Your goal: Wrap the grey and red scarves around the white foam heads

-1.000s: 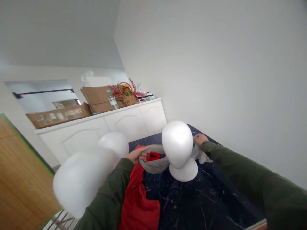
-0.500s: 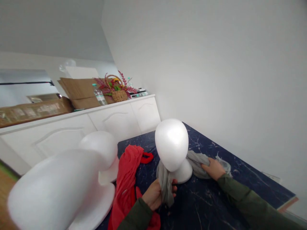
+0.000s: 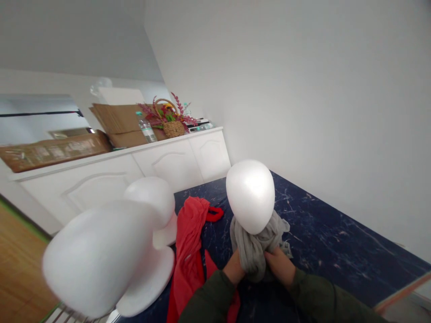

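Note:
A white foam mannequin head [image 3: 250, 195] stands on the dark marble table [image 3: 323, 242]. A grey scarf [image 3: 256, 246] is wrapped around its neck, its ends gathered in front. My left hand [image 3: 233, 269] grips the scarf's left end just below the head. My right hand [image 3: 279, 265] grips the right end, close beside the left. Both sleeves are dark green.
A red scarf [image 3: 190, 244] lies on the table left of the grey one. Two more white foam heads [image 3: 101, 255] [image 3: 153, 202] stand at the left, the nearer one blurred. Behind, a white cabinet [image 3: 134, 172] carries cardboard boxes, a water bottle and a flower basket [image 3: 172, 123].
Both hands pulled the grey scarf's ends forward around the head's neck and brought them together in front. The right hand moved left from the table to meet the left hand.

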`<state>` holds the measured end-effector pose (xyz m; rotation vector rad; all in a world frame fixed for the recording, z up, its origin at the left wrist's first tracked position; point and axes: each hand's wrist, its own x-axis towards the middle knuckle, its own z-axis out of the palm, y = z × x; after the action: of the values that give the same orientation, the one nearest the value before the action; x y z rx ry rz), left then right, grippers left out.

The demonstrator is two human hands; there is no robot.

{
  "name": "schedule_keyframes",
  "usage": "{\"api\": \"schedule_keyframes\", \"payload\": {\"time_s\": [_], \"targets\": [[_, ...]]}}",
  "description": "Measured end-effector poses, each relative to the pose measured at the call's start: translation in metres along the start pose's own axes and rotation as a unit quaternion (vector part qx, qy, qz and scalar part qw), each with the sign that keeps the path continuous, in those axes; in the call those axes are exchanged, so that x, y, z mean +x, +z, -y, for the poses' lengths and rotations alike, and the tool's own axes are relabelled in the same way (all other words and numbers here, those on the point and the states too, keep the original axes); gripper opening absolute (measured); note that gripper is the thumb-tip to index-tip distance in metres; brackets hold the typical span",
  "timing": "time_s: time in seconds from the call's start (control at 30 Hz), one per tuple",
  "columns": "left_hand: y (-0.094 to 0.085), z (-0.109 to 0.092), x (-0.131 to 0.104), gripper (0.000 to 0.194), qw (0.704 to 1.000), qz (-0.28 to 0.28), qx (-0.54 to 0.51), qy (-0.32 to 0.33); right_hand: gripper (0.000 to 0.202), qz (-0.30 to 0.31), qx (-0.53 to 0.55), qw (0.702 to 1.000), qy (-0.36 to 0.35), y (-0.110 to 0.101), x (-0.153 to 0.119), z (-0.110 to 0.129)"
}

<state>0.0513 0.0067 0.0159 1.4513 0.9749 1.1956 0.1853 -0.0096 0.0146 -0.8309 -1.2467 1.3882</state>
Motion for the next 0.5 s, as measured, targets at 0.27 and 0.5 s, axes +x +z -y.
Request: {"api": "schedule_keyframes", "payload": {"time_s": [0.27, 0.5], "targets": [[0.008, -0.024, -0.015, 0.04, 0.998, 0.003, -0.001, 0.063, 0.047, 0.024, 0.019, 0.999, 0.034, 0.006, -0.005, 0.007], [0.004, -0.016, -0.013, 0.044, 0.995, -0.023, -0.024, 0.091, 0.046, -0.145, -0.381, 0.913, -0.004, 0.021, -0.016, -0.002]]}}
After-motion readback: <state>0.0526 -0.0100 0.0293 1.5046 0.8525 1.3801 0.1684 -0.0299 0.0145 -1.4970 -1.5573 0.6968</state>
